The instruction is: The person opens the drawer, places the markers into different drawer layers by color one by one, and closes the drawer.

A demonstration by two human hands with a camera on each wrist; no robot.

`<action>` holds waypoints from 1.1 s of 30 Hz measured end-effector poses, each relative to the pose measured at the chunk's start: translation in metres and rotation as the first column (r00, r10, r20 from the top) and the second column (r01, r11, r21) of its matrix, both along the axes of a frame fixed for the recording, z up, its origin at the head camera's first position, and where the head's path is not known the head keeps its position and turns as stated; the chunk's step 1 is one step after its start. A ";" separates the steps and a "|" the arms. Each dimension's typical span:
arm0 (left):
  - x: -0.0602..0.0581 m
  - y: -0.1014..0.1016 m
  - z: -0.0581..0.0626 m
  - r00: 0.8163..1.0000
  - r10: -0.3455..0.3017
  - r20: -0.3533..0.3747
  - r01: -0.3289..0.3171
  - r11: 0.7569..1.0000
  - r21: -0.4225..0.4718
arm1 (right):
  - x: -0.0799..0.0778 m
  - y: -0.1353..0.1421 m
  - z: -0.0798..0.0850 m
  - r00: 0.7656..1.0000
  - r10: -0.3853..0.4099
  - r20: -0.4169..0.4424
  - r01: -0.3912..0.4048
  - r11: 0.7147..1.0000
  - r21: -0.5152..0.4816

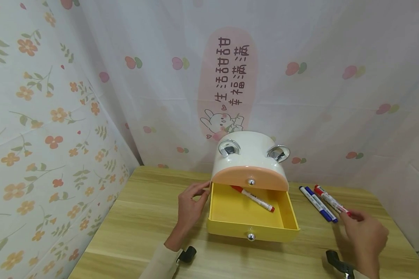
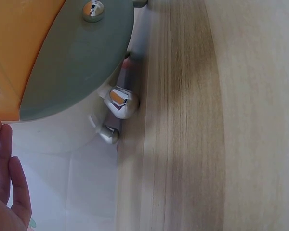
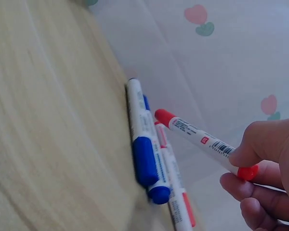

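Note:
A white animal-shaped desk organizer (image 1: 248, 151) with a peach front has its lower yellow drawer (image 1: 251, 228) pulled out. Inside that drawer lies a red-capped marker (image 1: 256, 199). My left hand (image 1: 192, 203) is at the drawer's left side, and in the left wrist view its fingertips touch the box near the drawer's corner. With thumb and fingers, my right hand (image 1: 364, 232) pinches a red marker (image 3: 202, 139) near one end, tilted above the others. Two blue markers (image 3: 144, 161) and another red marker (image 3: 176, 192) lie side by side on the table below it.
The wooden table (image 1: 153, 217) reaches back to a printed curtain (image 1: 167, 100), with a flowered curtain (image 1: 42, 155) along the left. A silver knob (image 1: 251, 236) sticks out from the drawer front. Shiny round ears (image 1: 278, 153) project from the organizer's top.

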State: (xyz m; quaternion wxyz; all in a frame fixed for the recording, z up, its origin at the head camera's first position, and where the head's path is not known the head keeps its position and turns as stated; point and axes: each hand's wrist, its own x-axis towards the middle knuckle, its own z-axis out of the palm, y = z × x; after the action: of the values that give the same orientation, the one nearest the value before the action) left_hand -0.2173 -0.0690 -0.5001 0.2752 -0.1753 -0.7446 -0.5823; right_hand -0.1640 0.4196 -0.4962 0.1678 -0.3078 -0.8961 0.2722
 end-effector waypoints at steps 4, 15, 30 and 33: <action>0.000 0.001 0.000 1.000 0.010 -0.025 -0.011 1.000 -0.010 | 0.001 -0.003 0.005 0.999 0.010 -0.033 -0.010 1.000 0.026; 0.014 0.006 0.025 0.997 0.007 -0.080 -0.007 1.000 -0.001 | 0.001 -0.018 0.026 0.996 -0.005 -0.085 0.005 1.000 0.003; -0.001 0.001 0.001 0.999 0.011 -0.053 -0.011 1.000 -0.010 | 0.011 -0.049 0.066 0.986 0.047 -0.159 -0.037 0.997 0.063; 0.002 0.003 0.006 0.997 0.020 -0.071 -0.020 1.000 -0.006 | 0.014 -0.056 0.074 0.981 0.046 -0.186 -0.032 0.997 0.075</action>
State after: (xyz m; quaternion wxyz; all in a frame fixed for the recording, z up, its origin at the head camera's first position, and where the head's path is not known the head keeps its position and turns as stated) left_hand -0.2151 -0.0658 -0.4938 0.3065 -0.1892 -0.7381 -0.5704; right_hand -0.1503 0.3635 -0.4223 0.2572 -0.2569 -0.8913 0.2710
